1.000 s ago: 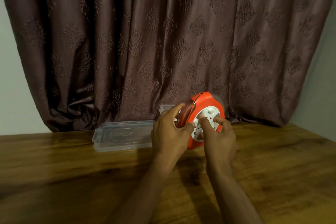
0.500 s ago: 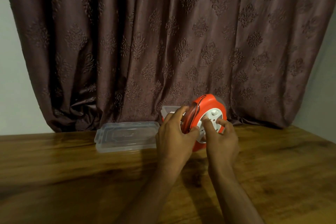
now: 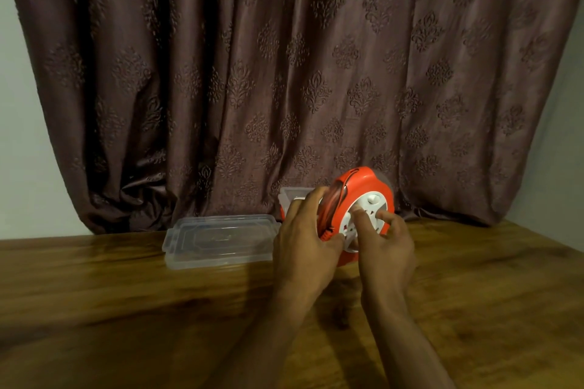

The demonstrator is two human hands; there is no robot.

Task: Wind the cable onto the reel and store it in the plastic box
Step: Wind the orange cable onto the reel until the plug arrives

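Near table's far edge: reel, hands.

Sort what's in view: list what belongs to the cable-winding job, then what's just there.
Job:
reel, upright, held by both hands
cable wound on it
left hand
right hand
box, mostly hidden behind the hands
lid, off, flat on the table

Just there:
table
curtain

On the table, the lid lies left of the reel. The box sits behind the left hand; the right hand is before the reel, and the curtain hangs behind everything
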